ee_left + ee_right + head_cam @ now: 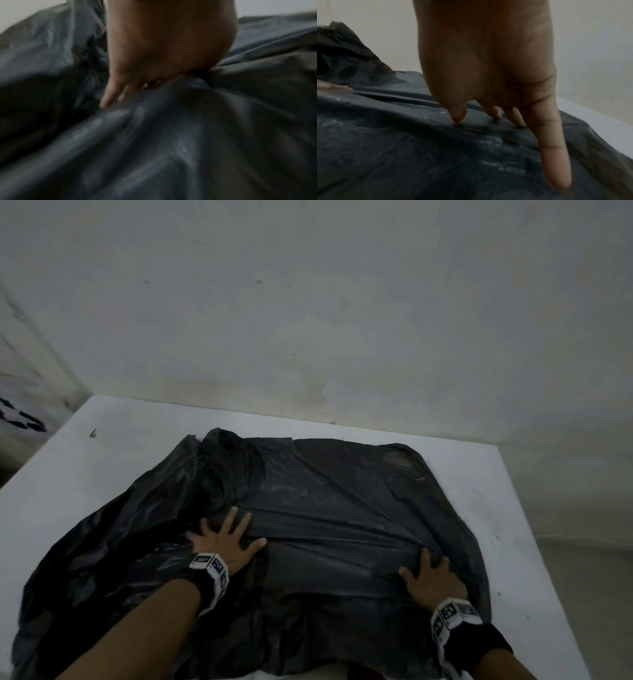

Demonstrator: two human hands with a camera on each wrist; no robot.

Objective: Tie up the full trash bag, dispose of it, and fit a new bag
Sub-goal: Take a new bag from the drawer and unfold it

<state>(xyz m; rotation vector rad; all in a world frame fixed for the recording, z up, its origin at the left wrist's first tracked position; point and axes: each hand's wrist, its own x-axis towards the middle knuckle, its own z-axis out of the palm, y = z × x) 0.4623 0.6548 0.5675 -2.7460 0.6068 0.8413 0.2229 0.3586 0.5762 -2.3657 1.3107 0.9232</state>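
Observation:
A black trash bag (342,491) lies spread out and mostly flat on a white table (120,433), its left side crumpled. My left hand (226,537) presses on the bag left of centre with fingers spread. My right hand (430,573) rests on the bag near its right front edge, fingertips touching the plastic. In the left wrist view the left hand (163,40) lies on the wrinkled bag (171,135). Seen from the right wrist, the right hand (488,67) has its fingertips down on the bag (419,148). Neither hand grips anything.
A plain pale wall (342,302) runs right behind the table's far edge. A white object with black marks (20,416) stands off the table's left side. The floor (582,525) shows past the table's right edge.

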